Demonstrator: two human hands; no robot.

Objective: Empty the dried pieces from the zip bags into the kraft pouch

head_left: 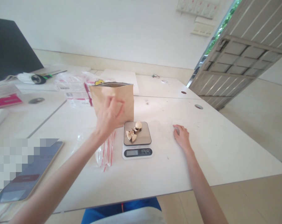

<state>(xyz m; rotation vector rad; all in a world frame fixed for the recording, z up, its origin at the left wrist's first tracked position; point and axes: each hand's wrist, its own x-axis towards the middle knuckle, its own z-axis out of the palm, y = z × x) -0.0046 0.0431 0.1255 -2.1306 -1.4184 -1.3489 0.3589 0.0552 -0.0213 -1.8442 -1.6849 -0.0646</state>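
Observation:
My left hand [109, 115] is raised in front of a brown paper bag [128, 107], somewhat blurred. Its fingers are bent and apart, with nothing visible in them. The bag stands upright, its top edge gaping. Close by, a white kitchen scale [138, 153] with a metal plate carries a few pale, dark-edged pieces [131, 136] that look like dried mushrooms. The display digits are too small to read surely. On the tabletop to the right of the scale rests my right hand [182, 137], fingers loosely curved and holding nothing.
Clear zip bags with red seals [107, 152] lie left of the scale, under my left forearm. A tablet [29, 177] sits at the near left. Plastic-wrapped packs [73, 90] stand behind, with a dark monitor [12, 49] farther left. The white table [168, 174] ends at its near edge.

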